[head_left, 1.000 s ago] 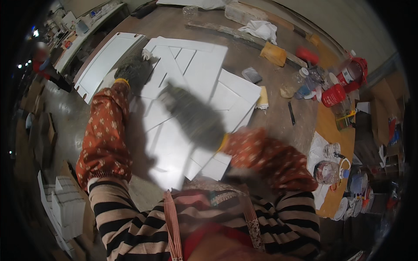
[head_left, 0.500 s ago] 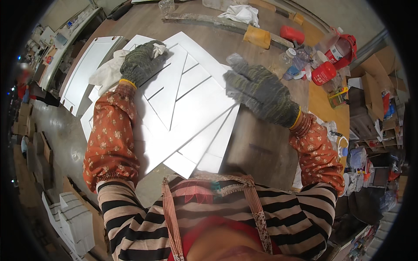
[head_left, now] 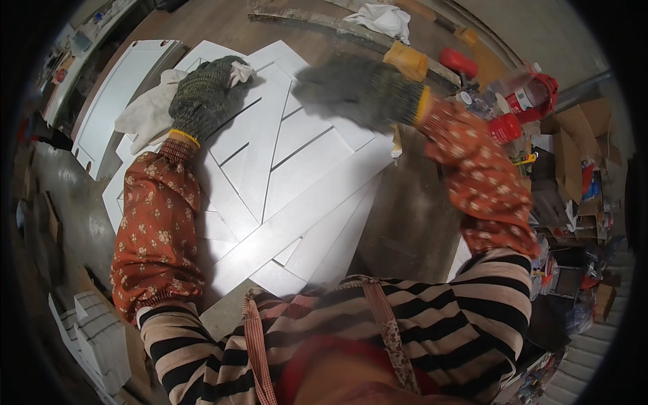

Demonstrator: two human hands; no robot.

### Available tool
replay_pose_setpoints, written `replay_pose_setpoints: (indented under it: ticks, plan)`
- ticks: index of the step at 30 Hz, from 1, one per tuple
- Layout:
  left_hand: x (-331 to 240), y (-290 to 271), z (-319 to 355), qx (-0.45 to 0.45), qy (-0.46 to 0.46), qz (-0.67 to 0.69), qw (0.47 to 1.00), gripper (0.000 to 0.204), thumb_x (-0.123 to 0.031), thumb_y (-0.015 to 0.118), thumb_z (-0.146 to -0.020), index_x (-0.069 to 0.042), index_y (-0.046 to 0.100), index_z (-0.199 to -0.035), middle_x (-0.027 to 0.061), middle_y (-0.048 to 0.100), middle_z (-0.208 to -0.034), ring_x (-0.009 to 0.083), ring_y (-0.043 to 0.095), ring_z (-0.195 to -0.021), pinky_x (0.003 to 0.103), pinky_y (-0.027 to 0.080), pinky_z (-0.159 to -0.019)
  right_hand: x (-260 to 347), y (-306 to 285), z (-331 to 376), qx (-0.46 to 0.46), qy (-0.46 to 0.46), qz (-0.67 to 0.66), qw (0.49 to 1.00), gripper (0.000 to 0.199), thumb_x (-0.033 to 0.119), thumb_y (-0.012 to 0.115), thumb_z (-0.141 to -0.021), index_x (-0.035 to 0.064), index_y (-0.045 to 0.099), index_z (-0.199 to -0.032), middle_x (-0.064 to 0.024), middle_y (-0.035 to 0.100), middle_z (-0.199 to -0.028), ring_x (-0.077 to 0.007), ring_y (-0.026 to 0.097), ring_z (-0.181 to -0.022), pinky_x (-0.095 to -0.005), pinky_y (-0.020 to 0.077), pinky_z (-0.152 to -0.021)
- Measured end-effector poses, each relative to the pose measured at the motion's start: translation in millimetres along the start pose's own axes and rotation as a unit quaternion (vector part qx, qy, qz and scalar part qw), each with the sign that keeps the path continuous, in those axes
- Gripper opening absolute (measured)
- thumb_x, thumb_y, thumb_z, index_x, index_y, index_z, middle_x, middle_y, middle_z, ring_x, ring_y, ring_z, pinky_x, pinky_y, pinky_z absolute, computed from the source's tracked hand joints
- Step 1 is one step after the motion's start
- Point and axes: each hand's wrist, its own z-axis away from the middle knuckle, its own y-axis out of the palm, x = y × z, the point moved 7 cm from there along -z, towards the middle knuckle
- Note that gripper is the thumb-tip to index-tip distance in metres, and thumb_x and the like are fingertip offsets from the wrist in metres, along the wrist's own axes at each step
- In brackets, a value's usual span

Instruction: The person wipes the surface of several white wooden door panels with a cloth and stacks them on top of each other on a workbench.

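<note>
Gripping a bunched white cloth (head_left: 152,108), the fingers of the gloved left hand (head_left: 206,98) are curled together, a tuft of fabric poking out past their tips and the rest spreading out to their left. Under them lies a grooved white panel (head_left: 290,148), stretching rightward and toward the body. Across from these fingers, the gloved right hand (head_left: 358,88) is blurred over the panel's far right part, fingertips pointing left; whether its fingers are apart or together, or touch the surface, I cannot tell. Nearer the body than either hand's fingers, more white panels (head_left: 337,236) show from beneath the grooved one. Left of the left fingers lies a separate white panel (head_left: 115,94). Right of the right-hand fingers sit a yellow block (head_left: 407,61), then a red cylinder (head_left: 459,61). Beyond both hands' fingers lies a white rag (head_left: 381,20).
</note>
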Motion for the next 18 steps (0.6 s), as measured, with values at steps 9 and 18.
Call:
replay_pose_setpoints:
  ticks: [9, 18]
  plan:
    - [-3.7, 2.1, 5.3, -0.053, 0.045, 0.16, 0.985, 0.024, -0.023, 0.063, -0.09, -0.008, 0.064, -0.108, 0.0126, 0.069, -0.088, 0.0271, 0.069, -0.082, 0.037, 0.054, -0.073, 39.6, -20.9, 30.4, 0.014, -0.044, 0.103, 0.994, 0.038, 0.028, 0.052, -0.096, 0.0186, 0.056, -0.133, -0.005, 0.055, -0.136, -0.0235, 0.056, -0.116, -0.0386, 0.0447, -0.101]
    - [-39.3, -6.3, 2.4, -0.003, -0.033, -0.119, 0.992, 0.027, -0.021, 0.062, -0.087, -0.006, 0.064, -0.109, 0.0135, 0.068, -0.095, 0.0286, 0.067, -0.086, 0.038, 0.053, -0.077, -36.3, 4.3, -45.0, -0.081, -0.153, 0.218, 0.96, 0.033, 0.032, 0.052, -0.098, 0.0112, 0.061, -0.122, -0.0077, 0.061, -0.121, -0.0253, 0.062, -0.108, -0.0398, 0.0519, -0.091]
